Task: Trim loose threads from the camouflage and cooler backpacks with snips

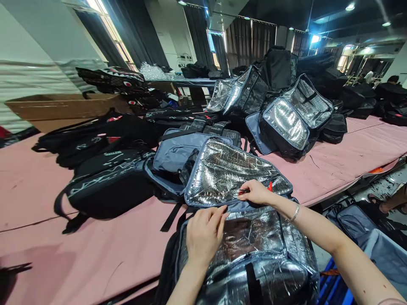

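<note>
An open backpack with shiny silver insulated lining lies in front of me, its silver-lined flap folded back away from me. My left hand is closed at the near side of the hinge, fingertips pinching the grey-blue fabric edge. Just right of it, my right hand is closed over the flap's lower edge. A small dark tip shows at its fingers and a red piece sticks out behind, seemingly one slim tool; its kind is not clear. A black strap lies across the lining nearest me.
Black backpacks lie to the left on the pink-covered table. More open silver-lined bags stand beyond. A cardboard box is at the back left. Below the table's right edge sits a grey-lined blue bin, near another person's leg.
</note>
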{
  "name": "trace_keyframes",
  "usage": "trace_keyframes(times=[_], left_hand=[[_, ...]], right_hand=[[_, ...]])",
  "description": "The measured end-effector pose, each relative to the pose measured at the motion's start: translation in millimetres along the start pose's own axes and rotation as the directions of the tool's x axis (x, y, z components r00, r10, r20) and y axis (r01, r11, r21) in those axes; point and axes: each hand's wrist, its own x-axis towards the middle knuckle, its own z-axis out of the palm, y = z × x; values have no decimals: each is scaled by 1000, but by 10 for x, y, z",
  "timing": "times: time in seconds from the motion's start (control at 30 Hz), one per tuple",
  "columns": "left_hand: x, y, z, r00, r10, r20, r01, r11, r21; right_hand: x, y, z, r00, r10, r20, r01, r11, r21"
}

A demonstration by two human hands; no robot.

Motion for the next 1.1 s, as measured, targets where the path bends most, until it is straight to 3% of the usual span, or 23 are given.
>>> trace_keyframes(times=[0.13, 0.27, 0.33, 0.47, 0.53, 0.63, 0.7, 0.83, 1.1], left_hand=[[-13, 125, 67, 993, -96, 69, 90, 993, 82], [54, 200, 84, 941, -293, 168, 322, 929, -184], [57, 214, 53, 928, -317, 194, 364, 877, -312], [-23, 181, -57, 946, -244, 216, 315, 850, -421], [-65, 148, -85, 948, -279, 156, 319, 856, -406], [-78, 135, -52, 929, -371, -9, 362, 910, -201], [-55, 169, 5, 922, -385, -54, 384, 923, -25], [9, 272, 123, 914, -405, -31, 406, 911, 69], [-13, 226, 203, 955, -292, 60, 298, 945, -133]], right_hand=[[-10, 0, 16, 1000, 10, 2, -10, 1000, 20], [-15, 10, 16, 1000, 6, -4, -6, 1000, 28], [-9, 22, 13, 1000, 6, -4, -6, 1000, 31], [7, 48, 19, 1000, 19, 4, -20, 999, 35], [10, 44, 26, 1000, 30, 5, -31, 999, 35], [-4, 6, 37, 999, 41, -2, -41, 999, 28], [-20, -27, 44, 999, 40, -9, -40, 999, 17], [-39, -46, 59, 999, 25, -31, -25, 999, -20], [-82, -45, 18, 996, -51, -79, 44, 995, -89]])
